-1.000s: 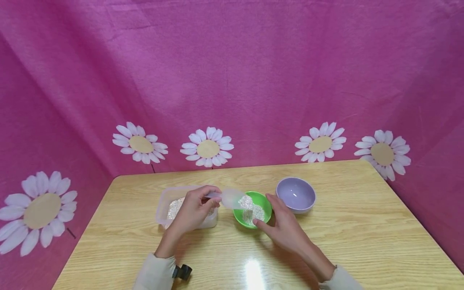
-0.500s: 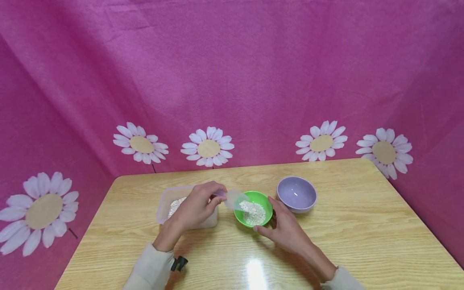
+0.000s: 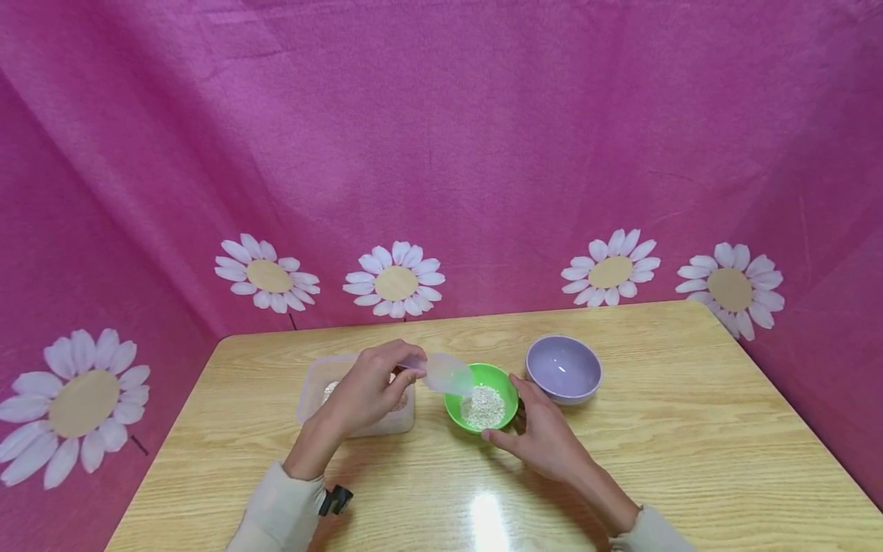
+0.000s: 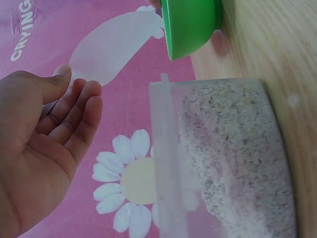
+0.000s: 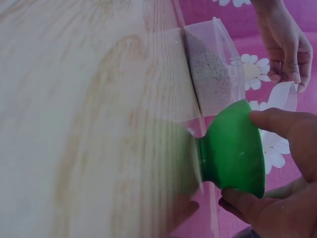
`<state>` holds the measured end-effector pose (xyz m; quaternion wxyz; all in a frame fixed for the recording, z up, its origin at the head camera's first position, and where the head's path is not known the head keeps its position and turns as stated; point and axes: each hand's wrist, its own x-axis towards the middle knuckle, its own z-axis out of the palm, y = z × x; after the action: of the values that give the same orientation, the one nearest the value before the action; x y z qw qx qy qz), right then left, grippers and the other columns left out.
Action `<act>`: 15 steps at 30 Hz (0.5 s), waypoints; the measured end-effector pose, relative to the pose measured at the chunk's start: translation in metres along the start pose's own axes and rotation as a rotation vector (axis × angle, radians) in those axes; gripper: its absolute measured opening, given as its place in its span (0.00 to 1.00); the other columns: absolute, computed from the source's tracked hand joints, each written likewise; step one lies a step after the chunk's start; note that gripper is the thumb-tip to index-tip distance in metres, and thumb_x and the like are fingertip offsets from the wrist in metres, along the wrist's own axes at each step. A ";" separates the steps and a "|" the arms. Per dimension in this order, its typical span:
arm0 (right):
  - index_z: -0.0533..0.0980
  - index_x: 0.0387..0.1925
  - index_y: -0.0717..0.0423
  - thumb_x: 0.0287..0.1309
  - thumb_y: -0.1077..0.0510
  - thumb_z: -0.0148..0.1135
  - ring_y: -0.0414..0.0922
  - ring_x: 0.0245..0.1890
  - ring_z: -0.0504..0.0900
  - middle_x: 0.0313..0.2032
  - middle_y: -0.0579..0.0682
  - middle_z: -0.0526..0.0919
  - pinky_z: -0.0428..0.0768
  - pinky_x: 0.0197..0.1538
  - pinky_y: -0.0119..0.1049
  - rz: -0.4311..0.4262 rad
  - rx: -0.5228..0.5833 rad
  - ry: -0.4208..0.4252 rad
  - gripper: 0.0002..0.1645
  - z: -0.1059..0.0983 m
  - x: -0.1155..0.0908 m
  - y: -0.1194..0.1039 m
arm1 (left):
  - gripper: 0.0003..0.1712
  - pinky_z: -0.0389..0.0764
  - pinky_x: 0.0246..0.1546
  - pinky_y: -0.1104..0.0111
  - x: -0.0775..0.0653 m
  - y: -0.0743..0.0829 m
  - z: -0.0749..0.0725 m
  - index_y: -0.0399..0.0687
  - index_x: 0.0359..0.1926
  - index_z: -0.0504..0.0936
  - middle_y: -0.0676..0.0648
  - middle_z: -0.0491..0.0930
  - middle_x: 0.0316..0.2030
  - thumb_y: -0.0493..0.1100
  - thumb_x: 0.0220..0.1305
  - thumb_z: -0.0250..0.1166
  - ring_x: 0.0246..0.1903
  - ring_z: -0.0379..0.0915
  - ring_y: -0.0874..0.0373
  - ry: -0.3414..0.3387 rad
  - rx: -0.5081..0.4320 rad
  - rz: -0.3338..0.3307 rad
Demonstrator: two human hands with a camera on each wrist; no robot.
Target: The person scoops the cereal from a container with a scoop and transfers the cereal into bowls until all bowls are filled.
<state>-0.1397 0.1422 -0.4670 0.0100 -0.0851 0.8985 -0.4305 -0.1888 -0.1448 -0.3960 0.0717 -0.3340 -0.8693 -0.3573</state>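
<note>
My left hand (image 3: 372, 387) pinches the handle of a translucent plastic scoop (image 3: 447, 373), whose lip tips down over the left rim of a green bowl (image 3: 453, 414). The scoop looks emptied. Pale flakes, like oats (image 3: 484, 407), lie heaped in the bowl. My right hand (image 3: 545, 437) holds the bowl at its right side, thumb at the near rim and fingers at the far side, as the right wrist view (image 5: 292, 173) also shows. Under my left hand stands a clear plastic tub (image 4: 161, 163) partly filled with the same flakes (image 4: 237, 148); the hand hides some of it from above.
A purple bowl (image 3: 563, 370) with nothing in it stands just right and behind the green one. All of it is on a wooden table (image 3: 690, 429). A pink curtain with printed daisies (image 3: 441, 169) hangs behind the table and at both sides.
The scoop held flakes at its lip a second ago; they slid into the green bowl, and the scoop now looks bare. My left hand has tilted and lifted slightly. My right hand stays at the bowl.
</note>
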 end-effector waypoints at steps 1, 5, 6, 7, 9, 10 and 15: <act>0.59 0.79 0.71 0.55 0.47 0.84 0.64 0.76 0.71 0.76 0.68 0.68 0.72 0.76 0.56 0.000 -0.001 -0.001 0.63 0.000 0.000 0.000 | 0.08 0.85 0.38 0.73 -0.001 -0.001 0.001 0.42 0.50 0.87 0.50 0.85 0.40 0.37 0.73 0.70 0.35 0.78 0.63 0.008 -0.005 -0.001; 0.60 0.79 0.71 0.55 0.47 0.84 0.65 0.78 0.68 0.77 0.69 0.67 0.68 0.78 0.59 -0.005 -0.032 0.006 0.63 -0.001 -0.001 -0.002 | 0.08 0.88 0.42 0.69 -0.006 -0.007 0.004 0.41 0.50 0.87 0.49 0.87 0.41 0.36 0.72 0.71 0.38 0.84 0.61 0.060 -0.031 -0.012; 0.60 0.79 0.71 0.55 0.47 0.84 0.65 0.78 0.67 0.77 0.68 0.67 0.67 0.79 0.60 -0.008 -0.040 0.008 0.63 -0.001 -0.001 -0.002 | 0.08 0.88 0.43 0.69 -0.007 -0.009 0.005 0.41 0.50 0.87 0.48 0.87 0.41 0.35 0.71 0.71 0.39 0.85 0.61 0.075 -0.038 -0.020; 0.60 0.79 0.71 0.55 0.46 0.84 0.65 0.78 0.67 0.77 0.68 0.67 0.66 0.79 0.61 -0.012 -0.050 0.012 0.63 -0.001 -0.001 -0.003 | 0.08 0.89 0.43 0.68 -0.009 -0.011 0.005 0.41 0.50 0.87 0.48 0.88 0.41 0.35 0.71 0.71 0.39 0.86 0.61 0.090 -0.049 -0.032; 0.60 0.79 0.71 0.55 0.46 0.84 0.66 0.79 0.66 0.77 0.67 0.68 0.65 0.80 0.62 -0.025 -0.068 0.025 0.62 -0.001 -0.001 -0.005 | 0.09 0.89 0.44 0.68 -0.014 -0.013 0.006 0.43 0.50 0.87 0.48 0.88 0.42 0.34 0.71 0.71 0.39 0.85 0.61 0.116 -0.072 -0.074; 0.60 0.79 0.71 0.55 0.47 0.83 0.65 0.79 0.66 0.77 0.67 0.67 0.65 0.80 0.62 -0.034 -0.074 0.031 0.62 -0.001 -0.001 -0.006 | 0.09 0.89 0.44 0.68 -0.016 -0.015 0.006 0.43 0.50 0.87 0.48 0.89 0.42 0.34 0.71 0.71 0.39 0.85 0.62 0.130 -0.082 -0.096; 0.62 0.79 0.68 0.57 0.48 0.83 0.65 0.78 0.68 0.77 0.65 0.68 0.68 0.78 0.62 -0.097 -0.102 0.092 0.59 -0.002 -0.001 -0.016 | 0.10 0.89 0.45 0.69 -0.029 -0.024 0.004 0.42 0.51 0.87 0.46 0.89 0.43 0.32 0.71 0.70 0.37 0.85 0.63 0.183 -0.146 -0.161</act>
<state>-0.1370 0.1340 -0.4538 -0.0566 -0.1088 0.9136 -0.3878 -0.1812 -0.1699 -0.4226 0.0970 -0.2337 -0.8547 -0.4533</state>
